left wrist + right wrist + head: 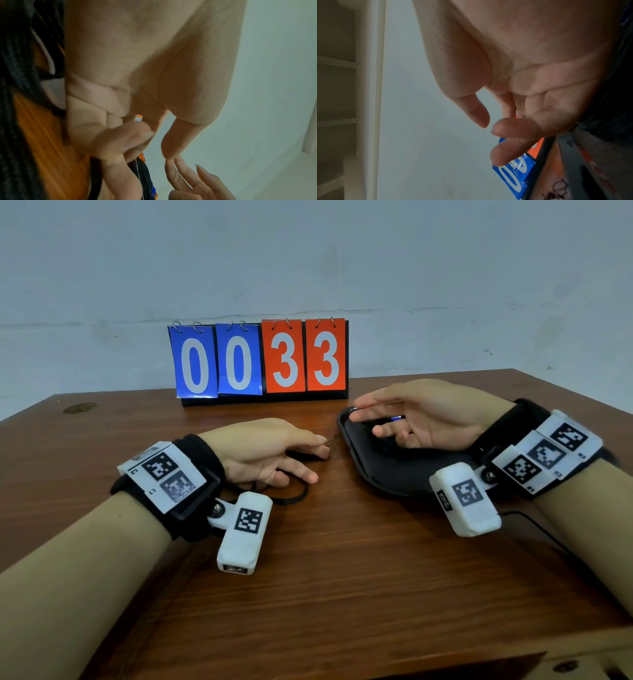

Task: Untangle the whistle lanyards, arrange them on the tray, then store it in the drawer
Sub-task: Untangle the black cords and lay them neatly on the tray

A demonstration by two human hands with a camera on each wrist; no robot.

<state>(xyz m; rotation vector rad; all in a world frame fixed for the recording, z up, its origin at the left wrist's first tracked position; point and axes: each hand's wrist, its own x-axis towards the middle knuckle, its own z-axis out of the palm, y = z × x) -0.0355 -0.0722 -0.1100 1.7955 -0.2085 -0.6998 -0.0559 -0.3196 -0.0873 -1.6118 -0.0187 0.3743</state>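
A black lanyard strap (pixel 295 495) loops on the wooden table under my left hand (pixel 308 460), and its thin cords (pixel 331 445) poke out at the fingertips. That hand rests on it with relaxed fingers and the thumb apart (pixel 154 146). The black tray (pixel 394 474) lies to the right. My right hand (pixel 373 422) hovers over its far end with fingers spread, holding nothing (pixel 489 129). A blue whistle (pixel 397 418) shows between those fingers, above a dark lanyard heap on the tray. The hands hide most of the lanyards.
A flip scoreboard (pixel 260 361) reading 0033 stands at the back of the table (pixel 342 577), against a pale wall. A black cable (pixel 534 529) runs off my right wrist across the table. The table's front edge is near the bottom right.
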